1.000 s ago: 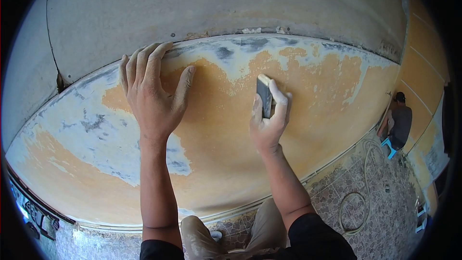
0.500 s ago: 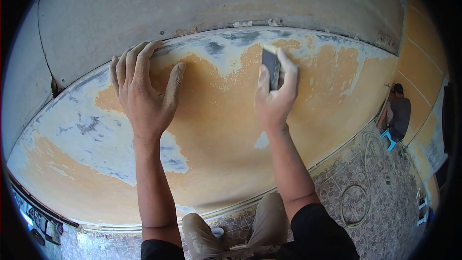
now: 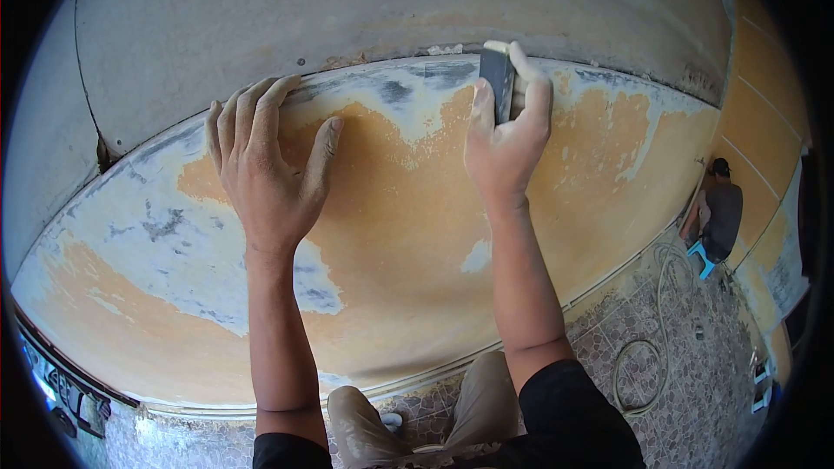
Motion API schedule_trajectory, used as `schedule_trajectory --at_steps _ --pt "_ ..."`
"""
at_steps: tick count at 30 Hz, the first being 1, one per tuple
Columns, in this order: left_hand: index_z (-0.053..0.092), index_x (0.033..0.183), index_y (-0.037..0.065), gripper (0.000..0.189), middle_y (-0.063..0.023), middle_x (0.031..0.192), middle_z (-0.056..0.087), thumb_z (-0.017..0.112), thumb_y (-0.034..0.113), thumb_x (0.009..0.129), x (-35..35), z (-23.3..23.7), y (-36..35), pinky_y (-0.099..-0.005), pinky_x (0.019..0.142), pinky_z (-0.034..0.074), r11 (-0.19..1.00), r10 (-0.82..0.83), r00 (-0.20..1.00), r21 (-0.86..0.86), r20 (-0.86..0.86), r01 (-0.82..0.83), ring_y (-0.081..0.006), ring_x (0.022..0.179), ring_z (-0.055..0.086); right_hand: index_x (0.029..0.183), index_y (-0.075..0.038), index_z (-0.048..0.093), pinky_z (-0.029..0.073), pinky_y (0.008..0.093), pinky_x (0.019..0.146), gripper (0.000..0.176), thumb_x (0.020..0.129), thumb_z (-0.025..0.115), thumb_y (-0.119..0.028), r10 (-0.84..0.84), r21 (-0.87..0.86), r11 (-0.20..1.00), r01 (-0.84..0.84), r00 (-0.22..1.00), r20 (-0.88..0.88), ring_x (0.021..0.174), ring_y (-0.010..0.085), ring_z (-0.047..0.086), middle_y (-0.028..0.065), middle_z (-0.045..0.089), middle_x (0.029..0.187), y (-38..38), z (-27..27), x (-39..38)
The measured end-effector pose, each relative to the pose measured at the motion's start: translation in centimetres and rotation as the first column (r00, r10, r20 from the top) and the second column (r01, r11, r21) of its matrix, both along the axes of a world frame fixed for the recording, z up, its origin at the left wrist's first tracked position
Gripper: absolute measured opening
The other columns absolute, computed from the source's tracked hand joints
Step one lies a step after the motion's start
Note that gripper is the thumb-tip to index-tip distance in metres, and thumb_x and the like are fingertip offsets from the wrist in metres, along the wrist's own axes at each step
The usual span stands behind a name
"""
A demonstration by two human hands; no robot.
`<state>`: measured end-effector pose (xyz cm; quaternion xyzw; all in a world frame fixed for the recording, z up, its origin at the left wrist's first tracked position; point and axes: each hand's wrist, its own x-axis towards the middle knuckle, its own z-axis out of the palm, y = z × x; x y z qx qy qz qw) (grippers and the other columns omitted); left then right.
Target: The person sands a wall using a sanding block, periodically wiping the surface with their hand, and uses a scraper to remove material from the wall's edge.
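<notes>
Pressed flat with spread fingers, my left hand rests on the upper left part of a curved panel with patchy orange and whitish paint. Its fingertips reach the seam at the panel's top edge. My right hand is wrapped round a dark sanding block with a pale edge. The block is upright at the panel's top edge, overlapping the grey surface above. Pale dust coats the fingers of both hands.
A person sits on a blue stool at the right, beside an orange surface. A coiled hose lies on the patterned floor. My knees are below the panel.
My right hand has moved up with the sanding block, from just below the panel's top edge to over the seam. My left hand stays in place on the panel; the view has shifted slightly.
</notes>
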<state>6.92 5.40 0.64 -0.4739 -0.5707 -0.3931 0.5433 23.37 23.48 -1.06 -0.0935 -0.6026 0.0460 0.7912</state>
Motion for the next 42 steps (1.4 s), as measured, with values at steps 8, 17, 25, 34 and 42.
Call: schedule_trajectory --at_steps 8,17,25,34,42 --pt "0.071 0.137 0.013 0.048 -0.0081 0.137 0.072 0.084 0.031 0.095 0.0 -0.1 -0.1 -0.0567 0.133 0.027 1.000 -0.020 1.000 -0.013 0.012 0.020 -0.0313 0.136 0.061 0.141 0.001 0.064 0.056 0.0430 0.089 0.053 0.091 0.077 0.009 -0.094 0.145 0.985 0.089 0.995 0.028 0.101 0.0339 0.067 0.0181 0.073 0.121 -1.7 -5.8 -0.7" --pt "0.071 0.137 0.013 0.049 -0.0078 0.137 0.071 0.084 0.032 0.094 0.0 -0.1 -0.1 -0.0566 0.133 0.026 1.000 -0.015 1.000 -0.010 0.016 0.015 -0.0309 0.136 0.061 0.140 0.001 0.065 0.055 0.0437 0.089 0.049 0.093 0.074 0.010 -0.041 0.092 0.995 0.044 0.998 -0.039 0.099 0.0322 0.067 0.0153 0.073 0.123 -1.8 -2.8 -0.9" --pt "0.071 0.137 0.012 0.049 -0.0082 0.137 0.071 0.085 0.032 0.094 0.1 -0.1 -0.1 -0.0567 0.133 0.027 1.000 -0.018 1.000 -0.016 0.007 0.018 -0.0315 0.136 0.061 0.141 0.001 0.065 0.055 0.0433 0.089 0.051 0.091 0.075 0.011 0.063 0.022 0.998 -0.062 0.997 -0.042 0.095 0.0302 0.065 0.0154 0.077 0.123 -1.8 0.2 -1.7" --pt "0.070 0.138 0.013 0.050 -0.0080 0.137 0.071 0.083 0.034 0.094 0.0 -0.1 -0.3 -0.0562 0.133 0.028 0.999 -0.008 1.000 -0.032 0.019 0.009 -0.0314 0.136 0.060 0.143 0.000 0.063 0.055 0.0443 0.088 0.052 0.092 0.074 0.010 -0.052 0.154 0.988 0.034 0.992 0.114 0.099 0.0324 0.066 0.0147 0.073 0.118 -3.9 -7.1 -1.7" --pt "0.071 0.138 0.013 0.050 -0.0084 0.138 0.071 0.083 0.033 0.095 0.2 0.1 -0.5 -0.0567 0.132 0.028 0.999 -0.034 0.999 -0.039 0.020 0.034 -0.0321 0.136 0.060 0.142 0.000 0.065 0.053 0.0432 0.082 0.052 0.092 0.074 0.010 -0.034 0.105 0.994 0.033 0.999 0.001 0.091 0.0309 0.061 0.0152 0.071 0.117 -3.5 -2.6 -2.6"
